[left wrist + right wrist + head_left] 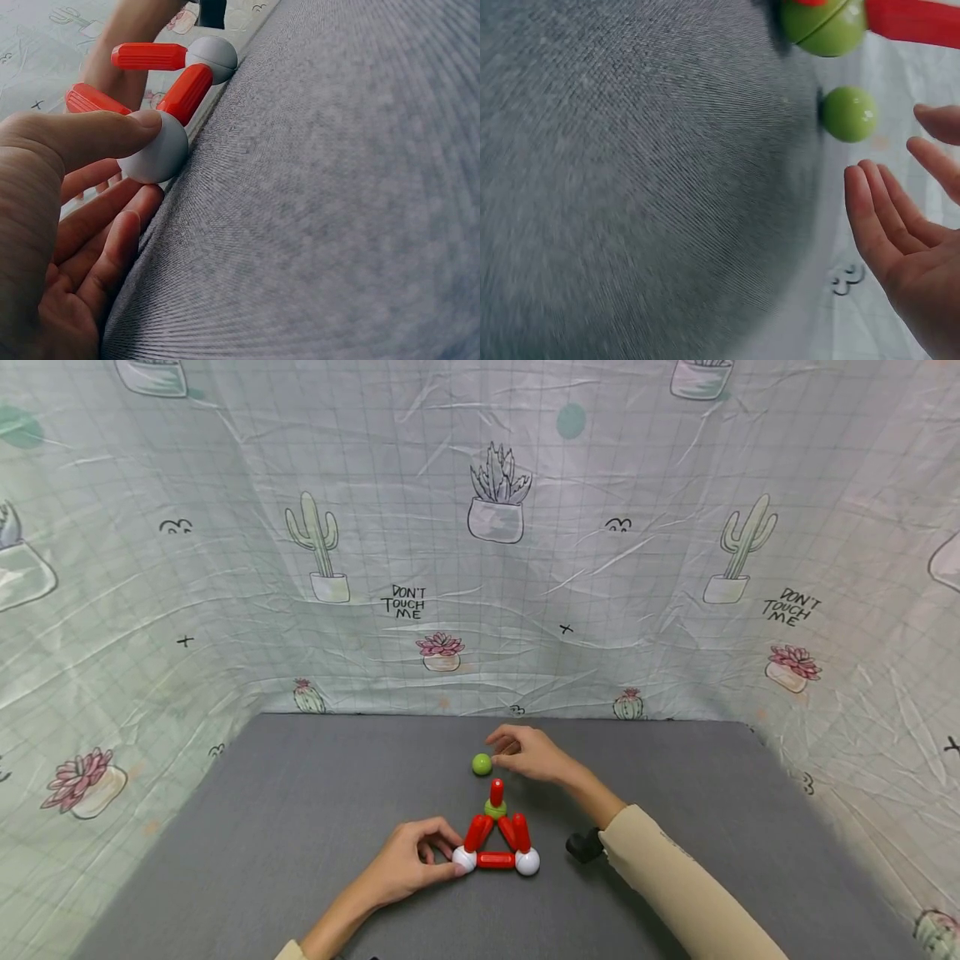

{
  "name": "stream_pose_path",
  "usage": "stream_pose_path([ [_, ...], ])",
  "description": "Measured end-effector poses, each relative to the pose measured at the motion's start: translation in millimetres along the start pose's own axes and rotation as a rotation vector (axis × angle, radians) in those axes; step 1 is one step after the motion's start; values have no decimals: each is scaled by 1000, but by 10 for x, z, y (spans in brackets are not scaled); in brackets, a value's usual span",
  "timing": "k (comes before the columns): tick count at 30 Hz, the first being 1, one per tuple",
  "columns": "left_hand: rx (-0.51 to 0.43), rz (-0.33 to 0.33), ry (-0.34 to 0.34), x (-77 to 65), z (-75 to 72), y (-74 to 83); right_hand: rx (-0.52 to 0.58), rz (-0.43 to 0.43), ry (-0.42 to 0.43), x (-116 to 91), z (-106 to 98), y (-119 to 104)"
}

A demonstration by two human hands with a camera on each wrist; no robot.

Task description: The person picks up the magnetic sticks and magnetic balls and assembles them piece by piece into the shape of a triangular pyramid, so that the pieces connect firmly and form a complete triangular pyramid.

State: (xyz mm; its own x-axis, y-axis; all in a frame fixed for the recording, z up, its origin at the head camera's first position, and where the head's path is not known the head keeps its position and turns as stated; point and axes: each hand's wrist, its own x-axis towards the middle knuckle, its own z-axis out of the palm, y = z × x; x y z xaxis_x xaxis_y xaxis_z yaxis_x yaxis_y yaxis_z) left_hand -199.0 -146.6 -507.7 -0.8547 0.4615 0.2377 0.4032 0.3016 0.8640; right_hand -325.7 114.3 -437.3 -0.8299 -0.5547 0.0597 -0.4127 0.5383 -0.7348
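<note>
A triangle of red rods joins two white balls in front and a green ball (495,811) at its far corner. My left hand (411,862) pinches the left white ball (464,859) between thumb and fingers; the left wrist view shows the thumb (120,136) across its top. One red rod (496,860) links it to the right white ball (527,862). Further red rods rise from all three balls. Beyond the triangle lies a loose green ball (482,764). My right hand (531,755) hovers just right of it, fingers loosely bent and holding nothing.
The grey cloth-covered table (330,793) ends at a patterned curtain (495,593) behind and at both sides. A small black object (583,847) lies by the right sleeve (675,877), right of the triangle.
</note>
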Motion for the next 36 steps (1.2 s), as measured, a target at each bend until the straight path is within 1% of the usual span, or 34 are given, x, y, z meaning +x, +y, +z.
stream_pose_path([
  [2, 0, 5, -1, 0, -5, 4, -23, 10, -23, 52, 39, 40],
  [5, 4, 12, -1, 3, -8, 7, -46, -2, -63, 102, 89, 67],
  [8, 8, 16, 4, 6, -1, 0, -82, -11, -81, 119, 124, 70],
  [15, 0, 22, 5, 7, 7, -9, -136, -10, -23, 137, 201, 63],
  [24, 7, 26, 11, -10, -2, 1, -131, -14, 6, 126, 264, 45],
  [29, 10, 15, 9, -13, 4, 14, -98, -1, 37, 98, 266, 43],
  [36, 2, 18, 9, -17, 3, 10, -27, 12, 77, -22, 241, -15],
])
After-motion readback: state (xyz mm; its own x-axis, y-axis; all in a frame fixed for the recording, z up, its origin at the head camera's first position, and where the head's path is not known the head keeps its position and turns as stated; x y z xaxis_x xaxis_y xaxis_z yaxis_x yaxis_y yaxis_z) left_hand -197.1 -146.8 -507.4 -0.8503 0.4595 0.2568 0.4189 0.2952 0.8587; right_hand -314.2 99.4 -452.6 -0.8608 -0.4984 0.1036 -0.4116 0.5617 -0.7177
